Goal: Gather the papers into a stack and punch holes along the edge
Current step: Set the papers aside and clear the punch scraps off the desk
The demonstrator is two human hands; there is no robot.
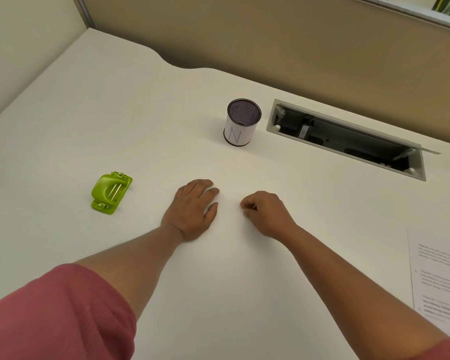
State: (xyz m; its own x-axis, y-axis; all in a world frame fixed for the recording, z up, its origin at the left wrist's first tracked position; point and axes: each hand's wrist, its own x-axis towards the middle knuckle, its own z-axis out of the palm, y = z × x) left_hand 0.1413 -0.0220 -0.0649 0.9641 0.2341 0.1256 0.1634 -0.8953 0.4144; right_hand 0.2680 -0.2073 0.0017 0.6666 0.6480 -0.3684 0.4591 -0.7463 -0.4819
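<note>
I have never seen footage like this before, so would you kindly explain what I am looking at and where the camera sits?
There is no machine here: a person wears one wide-angle camera on the head, looking forward and down, so you see their own two arms reaching out over a white desk. The left hand lies flat on the desk, fingers straight. The right hand has curled fingers that seem to pinch something tiny; I cannot tell what. A green hole punch lies to the left, untouched. A mesh cup with a paper label stands further back, beside an open cable hatch. Printed papers lie at the right edge, not yet gathered.
</note>
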